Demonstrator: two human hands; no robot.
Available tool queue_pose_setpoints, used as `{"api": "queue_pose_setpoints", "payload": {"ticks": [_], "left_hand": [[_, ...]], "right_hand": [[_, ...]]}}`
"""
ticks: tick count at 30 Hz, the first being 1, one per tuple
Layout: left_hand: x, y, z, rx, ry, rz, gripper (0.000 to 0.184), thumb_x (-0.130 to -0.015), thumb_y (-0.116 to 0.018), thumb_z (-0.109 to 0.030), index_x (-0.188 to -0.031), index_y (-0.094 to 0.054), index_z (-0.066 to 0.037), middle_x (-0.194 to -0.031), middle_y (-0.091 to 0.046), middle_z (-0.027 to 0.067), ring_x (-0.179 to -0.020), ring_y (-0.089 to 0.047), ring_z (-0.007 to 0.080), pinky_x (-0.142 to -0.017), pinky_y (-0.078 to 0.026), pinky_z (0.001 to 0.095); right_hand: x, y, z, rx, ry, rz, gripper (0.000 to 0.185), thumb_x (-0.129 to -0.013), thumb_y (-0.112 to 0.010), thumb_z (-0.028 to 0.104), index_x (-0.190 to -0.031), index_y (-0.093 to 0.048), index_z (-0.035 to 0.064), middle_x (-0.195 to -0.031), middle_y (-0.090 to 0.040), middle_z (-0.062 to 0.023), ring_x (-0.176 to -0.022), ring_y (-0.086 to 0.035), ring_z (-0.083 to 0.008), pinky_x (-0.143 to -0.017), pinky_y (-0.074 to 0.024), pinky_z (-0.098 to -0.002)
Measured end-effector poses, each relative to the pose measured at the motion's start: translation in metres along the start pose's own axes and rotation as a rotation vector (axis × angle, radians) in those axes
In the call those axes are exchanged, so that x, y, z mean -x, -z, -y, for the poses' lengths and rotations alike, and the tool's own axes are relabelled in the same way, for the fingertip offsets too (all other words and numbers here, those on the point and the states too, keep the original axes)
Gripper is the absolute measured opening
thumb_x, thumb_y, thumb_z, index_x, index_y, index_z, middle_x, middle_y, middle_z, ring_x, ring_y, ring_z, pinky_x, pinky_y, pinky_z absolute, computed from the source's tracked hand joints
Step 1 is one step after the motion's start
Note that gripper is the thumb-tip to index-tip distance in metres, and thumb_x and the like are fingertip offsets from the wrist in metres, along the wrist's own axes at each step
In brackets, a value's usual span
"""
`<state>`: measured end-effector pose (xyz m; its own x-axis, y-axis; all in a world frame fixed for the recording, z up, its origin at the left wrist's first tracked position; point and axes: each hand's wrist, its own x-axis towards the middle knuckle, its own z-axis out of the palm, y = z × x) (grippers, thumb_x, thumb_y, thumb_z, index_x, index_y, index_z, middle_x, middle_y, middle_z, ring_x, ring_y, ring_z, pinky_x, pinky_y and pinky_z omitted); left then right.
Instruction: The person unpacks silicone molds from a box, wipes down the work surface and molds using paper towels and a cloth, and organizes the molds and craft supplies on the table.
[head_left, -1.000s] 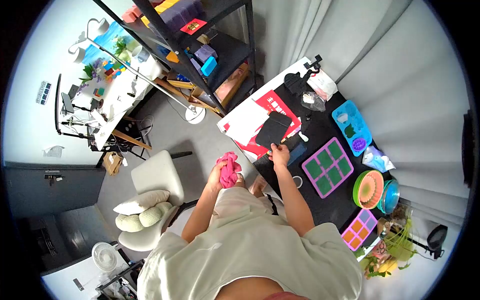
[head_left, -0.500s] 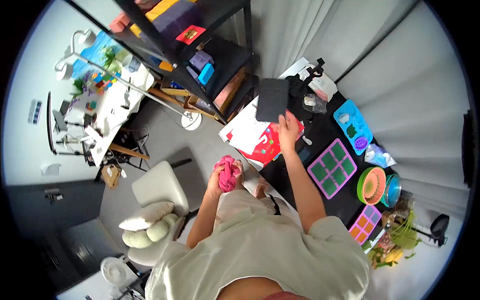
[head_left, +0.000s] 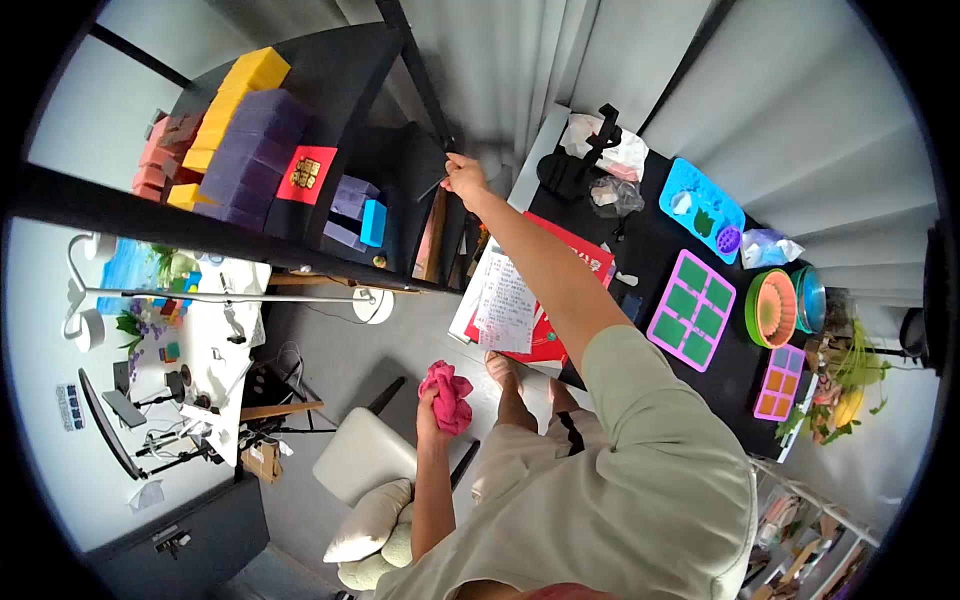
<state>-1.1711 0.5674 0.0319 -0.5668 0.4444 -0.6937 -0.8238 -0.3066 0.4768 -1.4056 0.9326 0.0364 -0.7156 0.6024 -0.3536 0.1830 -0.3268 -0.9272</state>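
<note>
A crumpled pink cloth (head_left: 452, 392) is bunched in my left hand (head_left: 430, 424), whose fingers are wrapped round it, above the floor beside my legs. My right hand (head_left: 465, 178) is stretched out to the end of the black shelf unit (head_left: 350, 70). Its fingers are pinched on the flat black rectangular thing (head_left: 430, 190), which shows only as a thin dark edge against the dark shelf. Close to that hand, purple blocks (head_left: 352, 198) and a blue block (head_left: 373, 223) sit on the lower shelf.
On the black table (head_left: 640, 240) are written papers (head_left: 505, 305) over a red folder (head_left: 575, 250), a black stand (head_left: 570, 170), a pink-and-green mould (head_left: 692, 310), a blue tray (head_left: 690, 190) and stacked bowls (head_left: 775, 305). A pale chair (head_left: 365, 455) and a lamp base (head_left: 373, 305) stand on the floor.
My right hand has moved from above the table to the shelf, and the black thing has turned nearly edge-on. The papers are now uncovered. My left hand still holds the pink cloth.
</note>
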Motion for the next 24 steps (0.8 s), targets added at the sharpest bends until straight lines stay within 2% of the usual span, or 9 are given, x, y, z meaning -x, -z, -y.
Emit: {"api": "queue_pose_setpoints", "payload": {"ticks": [6,11,13,15,17,18,20,21,24], "left_hand": [[-0.001,-0.021,-0.019,0.019,0.047,0.041,0.037,-0.087,-0.047,-0.022,-0.119,-0.052,-0.003,-0.097,-0.064,0.0117,-0.077,-0.063,0.0215,-0.058,-0.052,0.032],[-0.018,-0.037,-0.021,0.005,0.103,0.146,0.036,-0.088,-0.045,-0.022,-0.118,-0.051,-0.004,-0.098,-0.065,0.0126,-0.078,-0.064,0.0228,-0.057,-0.052,0.0322],[-0.023,-0.049,-0.019,-0.042,0.103,0.1,0.035,-0.089,-0.045,-0.022,-0.119,-0.051,-0.004,-0.098,-0.064,0.0127,-0.077,-0.064,0.0225,-0.056,-0.052,0.0321],[-0.029,-0.052,-0.016,-0.044,0.117,0.177,0.036,-0.089,-0.045,-0.022,-0.12,-0.05,-0.004,-0.097,-0.064,0.0127,-0.078,-0.064,0.0223,-0.057,-0.053,0.0316],[-0.026,-0.076,-0.018,-0.071,0.11,0.265,0.037,-0.089,-0.045,-0.022,-0.121,-0.049,-0.004,-0.098,-0.064,0.0125,-0.079,-0.064,0.0219,-0.058,-0.053,0.0316],[-0.031,-0.072,-0.013,-0.075,0.19,0.165,0.044,-0.089,-0.048,-0.023,-0.13,-0.045,-0.007,-0.1,-0.064,0.0105,-0.077,-0.063,0.0174,-0.049,-0.05,0.0274],[-0.032,-0.078,-0.006,-0.109,0.167,0.151,0.043,-0.089,-0.047,-0.023,-0.13,-0.045,-0.007,-0.101,-0.064,0.0111,-0.077,-0.063,0.0174,-0.049,-0.05,0.0277],[-0.033,-0.088,-0.002,-0.127,0.155,0.148,0.043,-0.09,-0.047,-0.023,-0.129,-0.045,-0.007,-0.101,-0.064,0.0114,-0.077,-0.063,0.0174,-0.049,-0.05,0.0279],[-0.033,-0.092,0.009,-0.058,0.188,0.182,0.037,-0.089,-0.047,-0.02,-0.122,-0.049,-0.004,-0.099,-0.064,0.0117,-0.076,-0.063,0.0195,-0.057,-0.053,0.0303]], "right_hand": [[-0.005,-0.002,-0.007,-0.256,-0.07,-0.045,0.036,-0.09,-0.057,0.01,-0.124,-0.053,-0.0002,-0.098,-0.063,-0.0105,-0.073,-0.066,-0.0187,-0.066,-0.0548,-0.0274],[0.078,0.07,-0.017,-0.227,0.122,-0.149,0.031,-0.083,-0.062,0.004,-0.113,-0.057,0.0028,-0.095,-0.061,-0.0128,-0.078,-0.064,-0.0217,-0.067,-0.0535,-0.0312],[0.085,0.131,-0.071,0.424,0.494,-0.493,0.029,-0.076,-0.066,0.004,-0.104,-0.06,0.0026,-0.095,-0.06,-0.0135,-0.085,-0.061,-0.0263,-0.075,-0.0502,-0.0388],[0.112,0.19,-0.076,0.64,0.467,-0.683,0.027,-0.07,-0.069,0.004,-0.097,-0.062,0.0035,-0.104,-0.057,-0.0157,-0.098,-0.054,-0.0327,-0.081,-0.0451,-0.0452],[0.133,0.229,-0.054,0.969,0.328,-0.777,0.034,-0.069,-0.071,0.009,-0.103,-0.063,0.0064,-0.121,-0.05,-0.0172,-0.116,-0.043,-0.038,-0.09,-0.0415,-0.0472],[0.134,0.246,-0.055,1.039,0.365,-0.719,0.037,-0.07,-0.071,0.011,-0.106,-0.063,0.0078,-0.125,-0.047,-0.0172,-0.118,-0.041,-0.0394,-0.092,-0.0411,-0.0473],[0.128,0.276,-0.055,1.177,0.436,-0.597,0.042,-0.071,-0.071,0.015,-0.111,-0.063,0.0107,-0.134,-0.041,-0.0171,-0.123,-0.036,-0.0421,-0.094,-0.0403,-0.0476],[0.124,0.283,-0.053,1.258,0.3,-0.512,0.05,-0.073,-0.069,0.018,-0.121,-0.058,0.0096,-0.138,-0.039,-0.0158,-0.128,-0.033,-0.0394,-0.097,-0.0382,-0.05],[0.111,0.309,-0.061,1.085,0.389,-0.429,0.043,-0.075,-0.067,0.018,-0.114,-0.058,0.0006,-0.128,-0.05,-0.0175,-0.119,-0.046,-0.0353,-0.095,-0.0413,-0.0448]]}}
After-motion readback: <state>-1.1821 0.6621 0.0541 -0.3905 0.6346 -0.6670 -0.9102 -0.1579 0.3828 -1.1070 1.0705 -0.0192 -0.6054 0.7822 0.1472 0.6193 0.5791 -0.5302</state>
